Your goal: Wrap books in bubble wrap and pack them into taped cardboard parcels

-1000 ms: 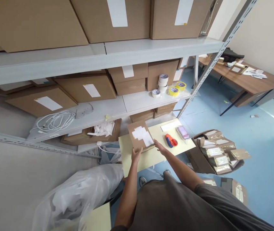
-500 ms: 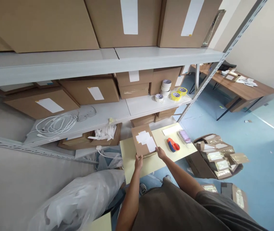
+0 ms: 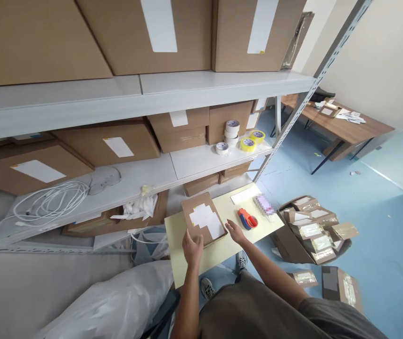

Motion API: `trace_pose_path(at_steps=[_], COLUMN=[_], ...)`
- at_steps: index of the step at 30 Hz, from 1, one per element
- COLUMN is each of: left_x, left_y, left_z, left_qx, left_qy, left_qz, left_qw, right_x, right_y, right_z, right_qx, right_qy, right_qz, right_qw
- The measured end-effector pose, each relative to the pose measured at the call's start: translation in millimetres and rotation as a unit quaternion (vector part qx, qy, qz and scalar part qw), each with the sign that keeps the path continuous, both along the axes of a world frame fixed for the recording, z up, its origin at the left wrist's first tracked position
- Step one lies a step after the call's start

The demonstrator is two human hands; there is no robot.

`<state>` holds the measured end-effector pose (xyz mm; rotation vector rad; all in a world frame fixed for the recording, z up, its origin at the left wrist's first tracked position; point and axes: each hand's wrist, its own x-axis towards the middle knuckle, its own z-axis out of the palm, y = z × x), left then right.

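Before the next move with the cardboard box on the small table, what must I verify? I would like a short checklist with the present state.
1. Cardboard box lies flat on the small table: ok.
2. White labels face up: ok.
3. Left hand touches the box's near corner: cannot tell.
4. Right hand is open and holds nothing: ok.
5. Tape dispenser is apart from the box: ok.

- Cardboard box [image 3: 203,223]: matt brown card, with white paper labels stuck on top.
- Worktop [image 3: 215,250]: smooth, pale yellow, matt, laminate by the look of it.
- Tape dispenser [image 3: 247,219]: glossy red and blue plastic.
- Shelf [image 3: 201,160]: smooth grey painted metal.
- Bag [image 3: 109,301]: thin, crinkled, translucent plastic film.
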<state>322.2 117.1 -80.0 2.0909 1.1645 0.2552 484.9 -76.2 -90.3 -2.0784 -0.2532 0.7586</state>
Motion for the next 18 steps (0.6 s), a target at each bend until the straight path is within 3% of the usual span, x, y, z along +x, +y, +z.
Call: trace_pose_path(at_steps=[2, 5, 9, 13, 18], left_x=[34.3, 101.0, 192.8, 271.6, 348.2], left_y=[-4.3, -18.1, -44.1, -67.5, -93.8], left_z=[16.4, 38.7, 47.6, 24.0, -35.1], left_qx=[0.051, 0.058, 0.022, -0.007, -0.054], left_qy=[-0.043, -0.072, -0.076, -0.051, 0.076], left_qz=[-0.036, -0.096, -0.168, -0.214, -0.271], left_qw=[0.997, 0.991, 0.983, 0.975, 0.958], right_x=[22.2, 66.0, 136.0, 210.6, 299.8], right_y=[-7.4, -22.2, -49.0, -75.8, -96.2], right_z=[11.8, 33.1, 48.5, 36.2, -6.1], right_qx=[0.025, 0.038, 0.030, -0.031, -0.147], right_qy=[-0.007, -0.035, -0.075, -0.071, -0.061], right_qz=[-0.005, -0.004, -0.014, -0.021, 0.004], right_qw=[1.000, 0.999, 0.997, 0.997, 0.987])
